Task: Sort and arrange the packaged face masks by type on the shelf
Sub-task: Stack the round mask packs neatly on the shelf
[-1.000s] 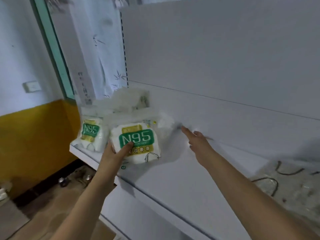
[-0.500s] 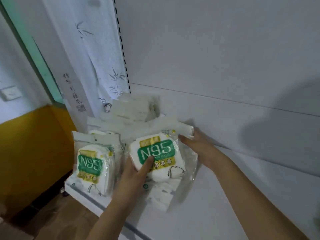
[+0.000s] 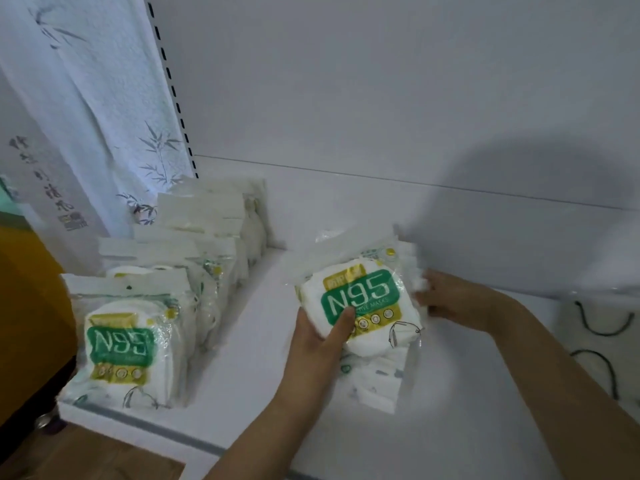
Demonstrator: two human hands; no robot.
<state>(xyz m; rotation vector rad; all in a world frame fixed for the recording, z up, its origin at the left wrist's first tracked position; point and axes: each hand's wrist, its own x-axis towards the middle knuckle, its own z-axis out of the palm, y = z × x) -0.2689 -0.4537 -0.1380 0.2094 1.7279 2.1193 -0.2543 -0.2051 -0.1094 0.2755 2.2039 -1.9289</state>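
Squarely between both hands, N95 pack.

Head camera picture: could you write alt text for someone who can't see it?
Two bare hands hold a bundle of N95 mask packs above a white shelf: the left hand grips its front, the right hand its far edge. A row of matching packs stands at the shelf's left end.

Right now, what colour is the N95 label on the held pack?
Green with white lettering, on the pack, head view.
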